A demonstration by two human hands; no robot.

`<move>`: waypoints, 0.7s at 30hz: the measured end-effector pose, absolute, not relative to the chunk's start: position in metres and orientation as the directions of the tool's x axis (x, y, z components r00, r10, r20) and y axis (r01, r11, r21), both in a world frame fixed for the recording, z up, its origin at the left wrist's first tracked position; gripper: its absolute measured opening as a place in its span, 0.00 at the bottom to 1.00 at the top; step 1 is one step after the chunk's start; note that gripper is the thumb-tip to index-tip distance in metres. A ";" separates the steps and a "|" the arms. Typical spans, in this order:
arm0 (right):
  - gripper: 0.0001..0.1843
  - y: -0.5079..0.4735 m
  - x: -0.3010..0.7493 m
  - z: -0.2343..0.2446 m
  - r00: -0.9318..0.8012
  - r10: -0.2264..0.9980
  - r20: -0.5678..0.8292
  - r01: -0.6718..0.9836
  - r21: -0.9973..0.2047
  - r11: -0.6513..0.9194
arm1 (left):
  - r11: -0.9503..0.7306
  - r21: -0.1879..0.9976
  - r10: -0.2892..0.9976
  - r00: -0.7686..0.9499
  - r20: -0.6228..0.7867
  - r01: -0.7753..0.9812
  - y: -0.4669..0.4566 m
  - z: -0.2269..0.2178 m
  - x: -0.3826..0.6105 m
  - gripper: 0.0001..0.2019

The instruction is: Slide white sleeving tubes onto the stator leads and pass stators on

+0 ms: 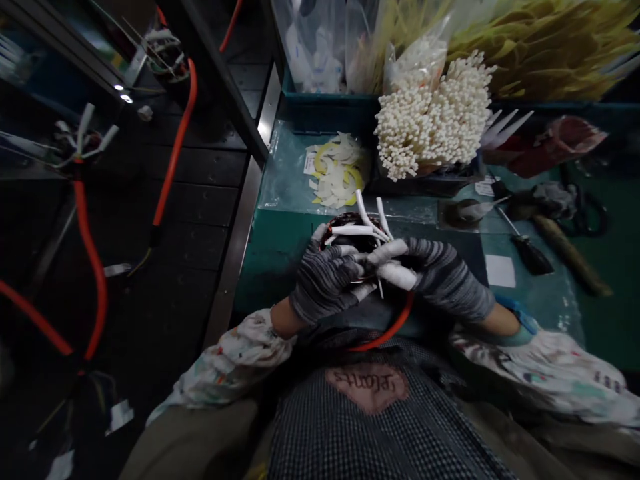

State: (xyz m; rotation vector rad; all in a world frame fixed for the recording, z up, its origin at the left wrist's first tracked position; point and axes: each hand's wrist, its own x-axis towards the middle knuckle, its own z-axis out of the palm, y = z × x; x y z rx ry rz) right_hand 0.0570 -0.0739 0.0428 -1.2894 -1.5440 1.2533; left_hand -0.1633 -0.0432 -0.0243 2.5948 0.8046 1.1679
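Note:
A round motor stator (pixel 345 221), with copper-coloured windings along its rim, is held in front of me over the bench edge. White sleeved leads (pixel 367 212) stick up from it, and an orange cable (pixel 395 327) curves down below it toward my lap. My left hand (pixel 330 273), in a grey striped knit glove, wraps round the stator's left side. My right hand (pixel 425 270) wears a similar glove with white tape on the fingertips. Its fingers pinch together at the stator's wires, though the exact spot is covered by the fingers.
Beyond the stator stand a thick bundle of white sleeves (pixel 435 113) and a bag of pale cut pieces (pixel 337 170). A hammer (pixel 570 253) and a black-handled screwdriver (pixel 533 255) lie right. Other stators with orange cables (pixel 175 147) hang left, past a metal frame (pixel 235 227).

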 end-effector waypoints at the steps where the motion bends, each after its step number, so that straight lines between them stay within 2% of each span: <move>1: 0.09 -0.075 0.058 0.042 -0.177 0.984 -0.030 0.261 -0.965 0.017 | -0.833 0.379 0.552 0.549 0.628 0.404 -0.043 -0.024 -0.164 0.09; 8: 0.05 -0.075 0.055 0.030 -0.140 0.989 0.041 0.299 -0.951 0.082 | -0.834 0.409 0.551 0.569 0.610 0.370 -0.041 -0.023 -0.167 0.09; 13: 0.06 -0.078 0.062 0.021 -0.295 0.921 0.256 0.226 -0.917 0.327 | -0.820 0.431 0.572 0.549 0.609 0.376 -0.044 -0.025 -0.164 0.08; 15: 0.05 -0.081 0.063 0.021 -0.244 0.941 0.234 0.235 -0.927 0.292 | -0.815 0.429 0.579 0.568 0.584 0.389 -0.043 -0.026 -0.164 0.09; 18: 0.02 -0.082 0.060 0.025 -0.081 0.993 0.087 0.248 -0.963 0.105 | -0.831 0.401 0.556 0.593 0.583 0.386 -0.041 -0.027 -0.166 0.10; 21: 0.04 -0.080 0.056 0.030 -0.037 0.999 0.002 0.265 -0.964 0.012 | -0.839 0.409 0.543 0.604 0.583 0.359 -0.039 -0.027 -0.168 0.09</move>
